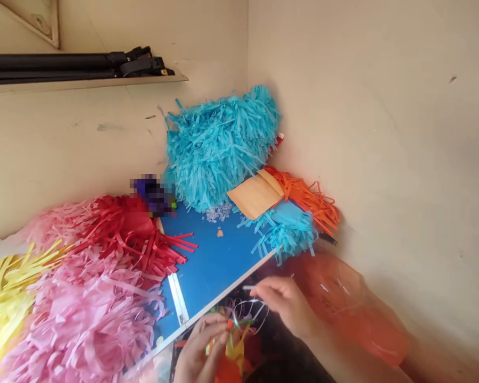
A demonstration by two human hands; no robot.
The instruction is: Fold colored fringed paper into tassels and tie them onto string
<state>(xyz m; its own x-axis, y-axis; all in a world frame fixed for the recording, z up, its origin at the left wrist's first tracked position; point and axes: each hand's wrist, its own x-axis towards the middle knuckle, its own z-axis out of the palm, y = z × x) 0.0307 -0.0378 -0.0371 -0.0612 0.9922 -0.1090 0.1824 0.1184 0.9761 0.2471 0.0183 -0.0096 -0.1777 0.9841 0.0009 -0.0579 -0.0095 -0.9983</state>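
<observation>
In a corner between cream walls (383, 133), a blue tabletop (219, 260) with a white edge sits under heaped fringed paper. Above it, a wall shelf (83, 82) carries black rods (64, 66). A large turquoise fringe pile (219, 149) stands in the corner. Pink fringe (80, 314) and red fringe (131, 234) spill over the left side, with yellow fringe (8, 298) beyond. A smaller turquoise fringe (283, 231), orange fringe (307, 199) and a tan paper sheet (255, 194) lie at the right. A blurred orange sheer piece (343, 308) crosses the foreground. Just past the tabletop edge, the left hand (199, 348) curls around a small bundle of coloured paper strips (233, 332). The right hand (285, 306) is raised beside it, fingers pinched on a thin pale strand (249, 303) looping from the bundle.
</observation>
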